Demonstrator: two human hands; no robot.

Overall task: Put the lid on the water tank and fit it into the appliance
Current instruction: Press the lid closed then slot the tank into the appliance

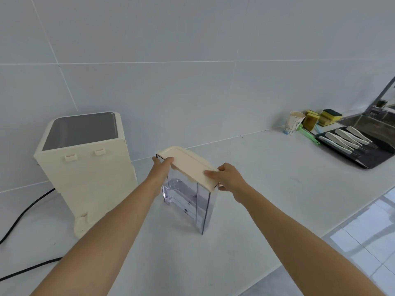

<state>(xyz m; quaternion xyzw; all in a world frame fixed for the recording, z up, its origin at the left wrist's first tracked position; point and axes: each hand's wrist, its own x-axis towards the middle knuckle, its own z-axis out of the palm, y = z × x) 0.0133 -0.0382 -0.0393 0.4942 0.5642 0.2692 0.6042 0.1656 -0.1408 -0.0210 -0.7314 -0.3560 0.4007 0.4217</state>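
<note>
A clear plastic water tank [188, 201] stands upright on the white counter in the middle of the view. A cream lid [188, 163] lies across its top, slightly tilted. My left hand [161, 167] grips the lid's left end. My right hand [227, 177] grips the lid's right end, thumb on top. The cream appliance [85, 174] stands to the left against the wall, its back side with two clips facing me and a grey top panel showing. The tank is apart from the appliance.
Two black cables [25, 212] run over the counter left of the appliance. At the far right are a paper cup [294, 122], yellow sponges [320, 119], a green brush [307, 134], a black tray of knives [354, 144] and a sink [376, 120]. The counter edge [320, 233] runs diagonally at the right.
</note>
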